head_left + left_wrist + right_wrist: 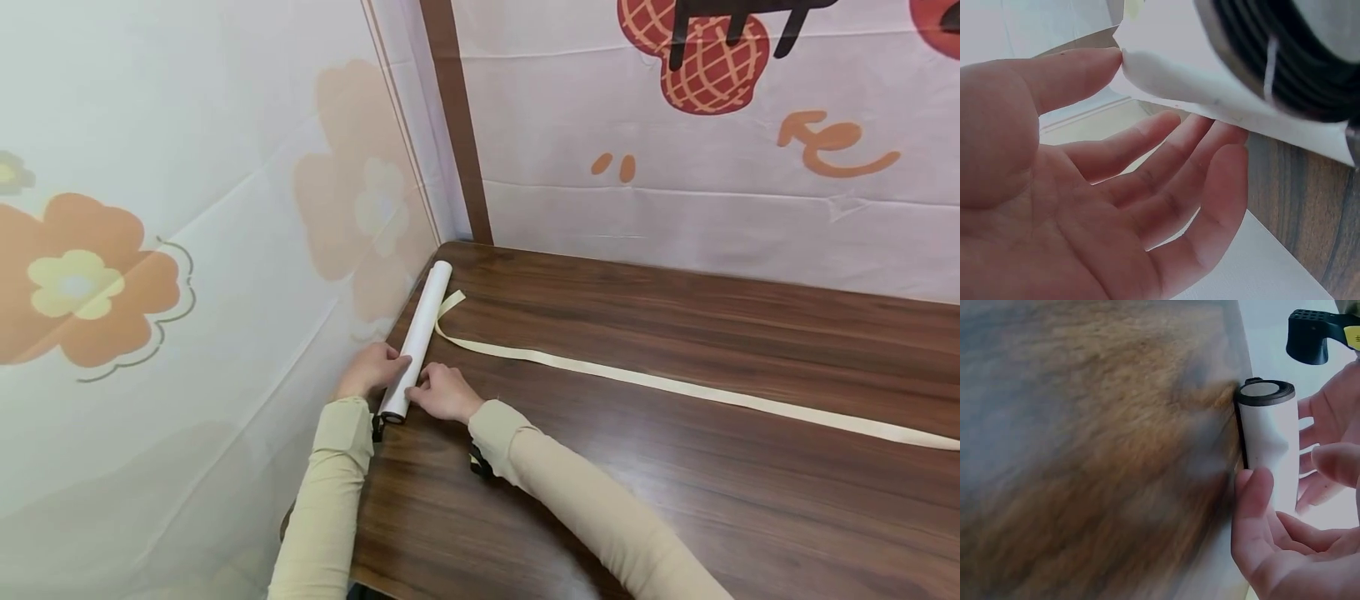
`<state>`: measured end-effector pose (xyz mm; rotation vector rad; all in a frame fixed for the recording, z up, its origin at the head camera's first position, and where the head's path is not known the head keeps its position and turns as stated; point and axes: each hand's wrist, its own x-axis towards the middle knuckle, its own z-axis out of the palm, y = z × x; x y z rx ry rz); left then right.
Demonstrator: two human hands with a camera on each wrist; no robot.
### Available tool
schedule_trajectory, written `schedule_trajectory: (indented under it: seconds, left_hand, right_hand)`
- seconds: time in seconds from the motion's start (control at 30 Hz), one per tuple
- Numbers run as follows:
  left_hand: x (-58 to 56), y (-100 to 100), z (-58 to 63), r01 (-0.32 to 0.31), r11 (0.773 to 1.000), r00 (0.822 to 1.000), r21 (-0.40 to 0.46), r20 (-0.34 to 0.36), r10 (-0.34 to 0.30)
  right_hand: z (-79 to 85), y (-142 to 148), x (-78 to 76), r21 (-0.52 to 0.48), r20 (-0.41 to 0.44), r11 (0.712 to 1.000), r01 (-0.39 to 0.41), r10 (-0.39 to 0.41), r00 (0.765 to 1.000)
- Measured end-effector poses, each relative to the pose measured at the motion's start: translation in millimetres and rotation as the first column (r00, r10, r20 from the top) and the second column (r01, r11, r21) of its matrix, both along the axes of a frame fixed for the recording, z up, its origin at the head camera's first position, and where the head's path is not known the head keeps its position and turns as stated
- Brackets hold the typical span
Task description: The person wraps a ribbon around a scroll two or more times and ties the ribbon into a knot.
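A long white roll (pixel 422 337) with dark layers at its end lies along the table's left edge. My left hand (pixel 371 369) grips its near part from the left. In the left wrist view, the thumb is at the white sheet's edge (pixel 1166 69) and the fingers (pixel 1225 181) curl beneath the roll. From the right side, my right hand (pixel 446 393) holds the roll close to its near end. The right wrist view has curled fingertips (pixel 1255 490) against the roll (pixel 1269 444), whose round end (pixel 1260 390) faces the camera.
A cream strap (pixel 637 377) runs across the dark wooden table (pixel 675 500), its far-left end curling up beside the roll. A flower-printed sheet (pixel 225 333) hangs at the left, close to the table edge. Another printed sheet (pixel 562 108) covers the back.
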<state>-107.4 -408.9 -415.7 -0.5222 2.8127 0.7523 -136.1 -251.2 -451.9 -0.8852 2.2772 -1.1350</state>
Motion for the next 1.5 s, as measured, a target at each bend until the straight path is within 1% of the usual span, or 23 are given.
schedule_trajectory:
  seconds: [0.1,0.17,0.27,0.33,0.53,0.7,0.93,1.03,1.13,1.33,1.43,1.5]
  left_hand:
    - [-0.8,3,0.4,0.005,1.000,1.000,0.014,-0.008,-0.005]
    - [-1.1,4,0.5,-0.002,0.999,1.000,0.039,-0.002,0.002]
    - [-1.2,5,1.6,-0.033,0.995,0.999,0.089,0.017,0.031]
    - [-1.4,5,2.1,-0.041,0.994,0.999,0.104,0.026,0.039]
    - [-2.1,2,0.3,-0.010,0.998,1.000,0.067,0.015,0.009]
    - [-1.2,5,3.2,-0.007,0.998,1.000,0.068,0.023,0.005]
    - [-1.0,6,4.6,0.009,0.998,1.000,0.066,0.016,-0.010]
    - [-1.0,6,3.6,0.002,0.996,1.000,0.094,0.017,-0.003]
    - [-1.2,6,1.3,-0.010,0.989,1.000,0.145,0.025,0.007]
    - [-2.2,3,-6.0,-0.074,0.968,0.996,0.239,0.063,0.060]
    - [-2.1,2,-7.8,-0.090,0.959,0.994,0.270,0.083,0.070]
    - [-1.6,1,-8.6,-0.095,0.957,0.993,0.274,0.095,0.071]
  right_hand:
    - [0.7,-1,0.5,-0.003,-0.008,1.000,0.014,-0.014,1.000]
    - [1.1,-2,0.6,-0.002,-0.007,1.000,0.015,-0.015,1.000]
    - [1.8,-3,1.0,-0.004,0.003,1.000,0.008,-0.008,1.000]
    - [1.9,-3,1.0,-0.005,0.008,1.000,0.009,-0.009,1.000]
    - [-1.1,-8,1.7,-0.008,0.013,0.999,0.041,-0.041,0.999]
    - [-2.1,-9,1.6,-0.003,0.020,0.998,0.064,-0.064,0.998]
    - [-2.9,-9,1.4,0.004,0.002,0.997,0.072,-0.072,0.997]
    - [-3.5,-9,1.7,0.001,0.004,0.997,0.076,-0.076,0.997]
    - [-3.7,-8,2.3,-0.002,0.017,0.996,0.085,-0.085,0.996]
    - [-3.3,-7,2.9,-0.006,0.041,0.996,0.083,-0.083,0.996]
    - [-4.1,-8,3.2,-0.008,0.050,0.997,0.078,-0.078,0.996]
    - [-5.2,-8,3.5,-0.012,0.062,0.997,0.077,-0.076,0.995]
